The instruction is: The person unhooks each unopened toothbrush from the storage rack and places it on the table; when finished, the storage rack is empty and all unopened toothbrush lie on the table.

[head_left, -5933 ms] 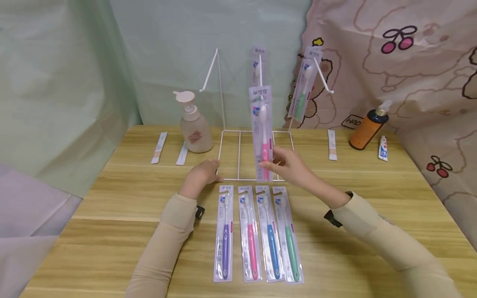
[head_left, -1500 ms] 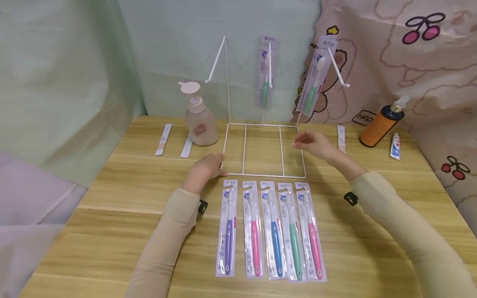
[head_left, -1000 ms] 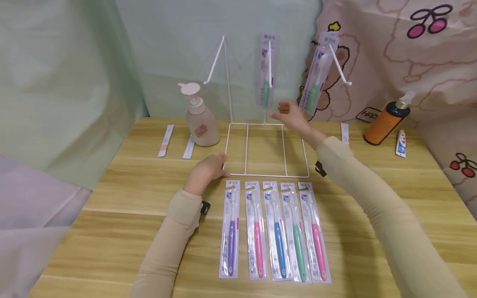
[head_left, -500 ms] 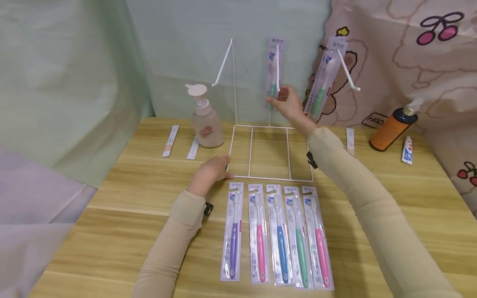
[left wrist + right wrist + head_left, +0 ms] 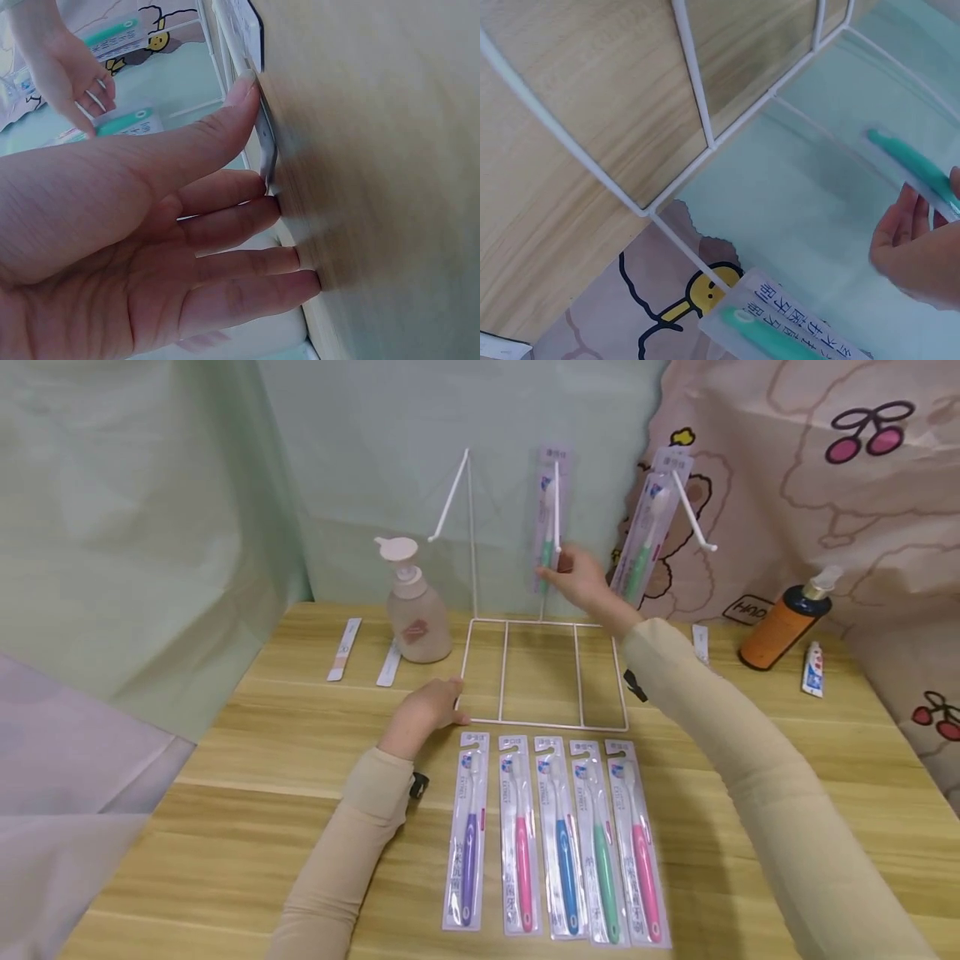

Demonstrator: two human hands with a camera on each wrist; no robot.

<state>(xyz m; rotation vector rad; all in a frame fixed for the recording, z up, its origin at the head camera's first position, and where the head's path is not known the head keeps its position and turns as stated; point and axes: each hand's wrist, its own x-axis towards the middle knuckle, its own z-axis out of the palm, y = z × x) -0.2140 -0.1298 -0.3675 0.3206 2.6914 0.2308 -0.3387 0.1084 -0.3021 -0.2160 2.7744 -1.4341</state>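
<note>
My right hand (image 5: 583,581) pinches the lower part of a packaged toothbrush with a green handle (image 5: 915,163), which hangs on the middle hook of a white wire rack (image 5: 542,725). In the right wrist view the thumb and fingers lie on opposite faces of the pack. My left hand (image 5: 426,710) holds the rack's front left corner between thumb and fingers, fingertips down at the tabletop. On the right hook hang packs with a green toothbrush (image 5: 643,539) in front. Several packaged toothbrushes lie in a row before the rack: purple (image 5: 467,835), pink (image 5: 521,835), blue (image 5: 564,835), green (image 5: 600,843) and pink (image 5: 640,843).
The left hook (image 5: 450,497) is bare. A pump bottle (image 5: 420,622) stands left of the rack, an orange bottle (image 5: 783,627) and a small tube (image 5: 813,670) to the right. Slim sachets (image 5: 344,649) lie about. Curtains close off the back and sides.
The pink toothbrush pack, earlier in my right hand, now lies at the row's right end. My right hand has risen to the middle hook and taken hold of the green toothbrush pack.
</note>
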